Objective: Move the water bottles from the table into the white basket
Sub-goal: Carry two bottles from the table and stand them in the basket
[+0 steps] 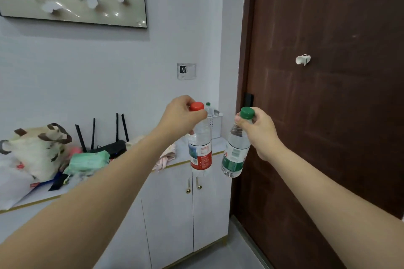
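Observation:
My left hand [178,116] grips the neck of a clear bottle with a red cap and red label [200,148], which hangs upright in the air in front of the cabinet. A second bottle with a green cap and green label [236,148] hangs slightly tilted from my right hand [260,132], which holds it just under the cap. Behind them, at the far right end of the cabinet top against the wall, stands the white basket [216,123]. Another small green-capped bottle [209,109] sticks up out of it.
The white cabinet top [181,157] carries a black router [109,146], a pale bag [37,150], a green packet [87,160] and pink cloth [166,157]. A dark brown door [328,93] fills the right side. Cabinet doors with brass knobs [193,187] are below.

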`<state>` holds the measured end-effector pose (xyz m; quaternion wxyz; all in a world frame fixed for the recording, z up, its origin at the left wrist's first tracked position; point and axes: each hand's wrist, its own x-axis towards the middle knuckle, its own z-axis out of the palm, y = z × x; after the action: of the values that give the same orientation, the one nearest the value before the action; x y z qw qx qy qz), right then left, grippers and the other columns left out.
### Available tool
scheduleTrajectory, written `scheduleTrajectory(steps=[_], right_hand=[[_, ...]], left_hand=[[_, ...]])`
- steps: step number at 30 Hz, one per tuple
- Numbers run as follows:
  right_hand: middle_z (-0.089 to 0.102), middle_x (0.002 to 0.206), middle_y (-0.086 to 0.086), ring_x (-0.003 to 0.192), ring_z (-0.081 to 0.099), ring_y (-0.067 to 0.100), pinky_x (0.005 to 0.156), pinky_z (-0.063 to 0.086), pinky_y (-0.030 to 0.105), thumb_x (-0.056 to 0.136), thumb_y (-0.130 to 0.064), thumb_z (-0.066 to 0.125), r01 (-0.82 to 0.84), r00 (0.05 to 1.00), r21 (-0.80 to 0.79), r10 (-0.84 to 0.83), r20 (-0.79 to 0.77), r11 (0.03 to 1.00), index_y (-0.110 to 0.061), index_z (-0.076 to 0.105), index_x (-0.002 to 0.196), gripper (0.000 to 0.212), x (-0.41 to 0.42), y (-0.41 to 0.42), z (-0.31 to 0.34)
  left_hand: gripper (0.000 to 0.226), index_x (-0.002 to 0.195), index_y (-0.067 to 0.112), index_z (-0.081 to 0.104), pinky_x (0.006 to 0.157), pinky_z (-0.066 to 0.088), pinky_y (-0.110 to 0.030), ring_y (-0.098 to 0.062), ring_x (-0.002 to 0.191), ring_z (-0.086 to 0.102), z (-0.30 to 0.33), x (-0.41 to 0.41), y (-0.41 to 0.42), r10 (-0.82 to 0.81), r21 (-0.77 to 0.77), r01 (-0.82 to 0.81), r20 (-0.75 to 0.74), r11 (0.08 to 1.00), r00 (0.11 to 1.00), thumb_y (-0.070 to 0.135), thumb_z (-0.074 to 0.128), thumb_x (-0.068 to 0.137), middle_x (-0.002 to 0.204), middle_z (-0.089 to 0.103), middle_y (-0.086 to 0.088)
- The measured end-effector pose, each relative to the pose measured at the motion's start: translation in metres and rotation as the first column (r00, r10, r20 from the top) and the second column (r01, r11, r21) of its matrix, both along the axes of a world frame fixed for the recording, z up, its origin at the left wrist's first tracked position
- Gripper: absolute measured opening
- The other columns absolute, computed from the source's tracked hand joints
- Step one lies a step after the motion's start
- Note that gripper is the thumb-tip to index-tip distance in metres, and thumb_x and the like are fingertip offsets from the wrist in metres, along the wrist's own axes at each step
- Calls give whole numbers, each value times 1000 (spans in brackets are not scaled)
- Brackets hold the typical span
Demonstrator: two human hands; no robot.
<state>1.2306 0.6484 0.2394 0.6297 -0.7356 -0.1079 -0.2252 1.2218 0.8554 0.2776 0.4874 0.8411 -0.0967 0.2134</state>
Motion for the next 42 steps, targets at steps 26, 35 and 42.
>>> scheduleTrajectory(steps=[26,35,42], right_hand=[[69,97,-9,93,65,10,84,52,32,83,-25,72,-26,997,86,20,68,996,-31,61,90,14,478,56,1],[66,101,-5,93,62,11,73,50,22,87,-25,69,-93,996,67,94,-12,993,-19,61,103,19,614,103,-33],[63,98,-7,89,58,4,69,45,18,87,-27,68,-72,989,-18,69,-132,997,-27,57,96,14,685,141,-73]], left_hand=[[21,95,12,63,44,50,-21,-21,61,60,3,440,78,202,-220,-182,69,958,977,26,71,81,79,59,-3],[19,91,13,60,44,50,-27,-16,50,60,-24,557,106,302,-200,-289,40,936,952,26,70,82,80,61,-5],[18,91,14,62,55,60,-34,-21,65,66,-52,633,118,139,-45,-144,-95,989,986,26,72,83,89,65,-7]])
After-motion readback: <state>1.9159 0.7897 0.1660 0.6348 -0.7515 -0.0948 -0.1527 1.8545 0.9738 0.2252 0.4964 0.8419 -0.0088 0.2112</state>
